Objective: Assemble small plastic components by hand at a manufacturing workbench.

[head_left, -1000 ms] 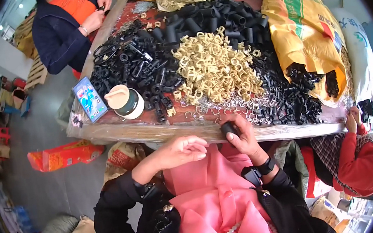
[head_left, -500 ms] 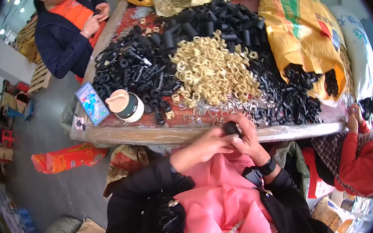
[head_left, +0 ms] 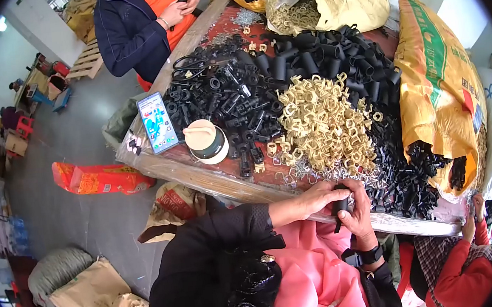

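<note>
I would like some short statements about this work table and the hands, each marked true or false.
1. Both hands hold one small black part at the table edge. True: the left hand and right hand meet on it.
2. The phone lies face down. False: its lit screen faces up.
3. A heap of pale yellow clips lies among black parts. True.
4. The round container stands on the floor. False: it stands on the table beside the phone.
5. The yellow sack lies at the person's left. False: it lies at the right.
</note>
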Demonstrator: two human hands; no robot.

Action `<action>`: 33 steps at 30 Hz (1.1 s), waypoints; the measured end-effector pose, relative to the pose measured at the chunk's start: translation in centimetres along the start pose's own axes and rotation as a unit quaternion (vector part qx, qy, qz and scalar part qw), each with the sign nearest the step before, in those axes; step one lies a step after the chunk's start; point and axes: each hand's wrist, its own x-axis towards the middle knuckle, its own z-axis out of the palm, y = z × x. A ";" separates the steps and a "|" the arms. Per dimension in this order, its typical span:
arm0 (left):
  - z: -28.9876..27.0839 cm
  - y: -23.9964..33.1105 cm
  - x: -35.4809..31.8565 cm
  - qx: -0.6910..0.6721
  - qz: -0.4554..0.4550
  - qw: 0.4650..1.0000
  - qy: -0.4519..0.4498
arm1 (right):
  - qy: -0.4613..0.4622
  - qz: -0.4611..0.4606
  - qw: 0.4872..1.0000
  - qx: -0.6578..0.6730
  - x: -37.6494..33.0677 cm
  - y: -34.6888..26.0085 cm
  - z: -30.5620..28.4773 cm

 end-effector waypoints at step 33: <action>-9.3 4.3 -2.2 0.744 0.190 0.483 0.420 | 0.187 0.177 0.932 -0.257 -12.1 0.4 -9.6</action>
